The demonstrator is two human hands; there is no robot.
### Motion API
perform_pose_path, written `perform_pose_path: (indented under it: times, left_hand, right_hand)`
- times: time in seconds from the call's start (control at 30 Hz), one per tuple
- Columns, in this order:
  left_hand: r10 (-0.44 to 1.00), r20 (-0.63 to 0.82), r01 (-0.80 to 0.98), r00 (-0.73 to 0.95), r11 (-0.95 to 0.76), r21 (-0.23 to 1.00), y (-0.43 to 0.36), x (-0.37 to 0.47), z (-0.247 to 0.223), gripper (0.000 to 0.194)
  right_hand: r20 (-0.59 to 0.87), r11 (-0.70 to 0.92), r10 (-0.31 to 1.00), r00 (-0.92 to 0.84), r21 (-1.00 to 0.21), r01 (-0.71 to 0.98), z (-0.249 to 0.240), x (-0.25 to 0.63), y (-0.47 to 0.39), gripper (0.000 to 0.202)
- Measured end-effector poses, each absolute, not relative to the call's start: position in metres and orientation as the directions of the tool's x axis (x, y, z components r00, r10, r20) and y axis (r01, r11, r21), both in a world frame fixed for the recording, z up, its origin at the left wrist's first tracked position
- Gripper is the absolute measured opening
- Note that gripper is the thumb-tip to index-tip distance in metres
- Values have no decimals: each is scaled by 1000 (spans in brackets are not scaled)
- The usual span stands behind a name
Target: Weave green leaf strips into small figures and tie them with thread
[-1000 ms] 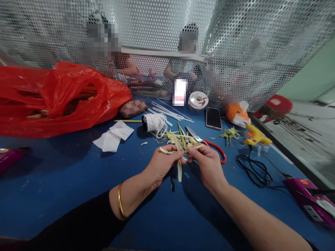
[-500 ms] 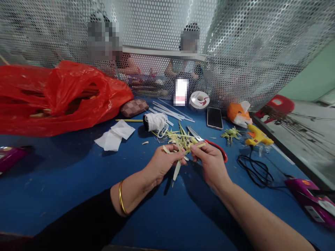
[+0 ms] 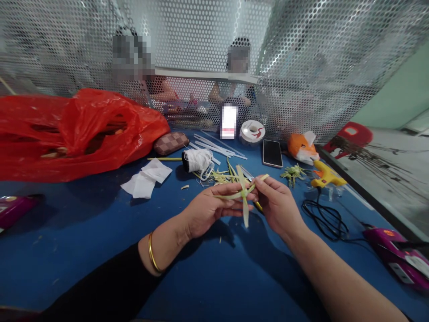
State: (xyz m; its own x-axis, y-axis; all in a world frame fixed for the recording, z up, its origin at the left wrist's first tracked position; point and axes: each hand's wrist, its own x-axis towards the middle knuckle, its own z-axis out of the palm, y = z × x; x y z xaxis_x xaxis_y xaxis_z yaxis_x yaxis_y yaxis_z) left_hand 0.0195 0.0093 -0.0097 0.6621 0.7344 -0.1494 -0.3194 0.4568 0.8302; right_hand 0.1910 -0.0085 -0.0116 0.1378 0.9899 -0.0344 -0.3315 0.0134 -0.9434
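In the fingers of the right hand (image 3: pixel 281 203), pinches one arm of a pale yellow-green, cross-shaped piece of flat strips (image 3: pixel 244 194); in the curled fingers of the left hand (image 3: pixel 208 208), holds the opposite arm. Holds the cross up over a blue tabletop (image 3: pixel 201 281), between both hands, just in front of a loose heap of thin yellow-green scraps (image 3: pixel 223 177). Wears a smooth gold-coloured bangle (image 3: pixel 153 253) near the cuff of a black sleeve (image 3: pixel 103 286) on the left arm. Has a steel scissor blade (image 3: pixel 247 173) partly hidden behind the right hand. Faces a black-cored spool of loose white cord (image 3: pixel 199 162), flat white strips (image 3: pixel 216 146) and a black-screened smartphone (image 3: pixel 272 153) farther back, with a shiny red plastic bag (image 3: pixel 80 134) at far left and a yellow glue gun (image 3: pixel 325 177) at right.
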Motion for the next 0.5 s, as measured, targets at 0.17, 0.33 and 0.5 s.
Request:
perform_pose_path:
  times: [0.17, 0.33, 0.5]
  left_hand:
    - [719, -163, -286, 676, 460, 841, 7, 19, -7, 36]
    - [784, -262, -244, 562, 461, 853, 6, 22, -13, 26]
    - [778, -342, -170, 527, 491, 855, 3, 24, -14, 25]
  right_hand:
    - [-114, -54, 986, 122, -909, -414, -12, 191, -7, 27]
    - [13, 39, 994, 104, -968, -249, -16, 189, -9, 26]
    - [76, 85, 993, 89, -991, -100, -16, 185, -11, 24]
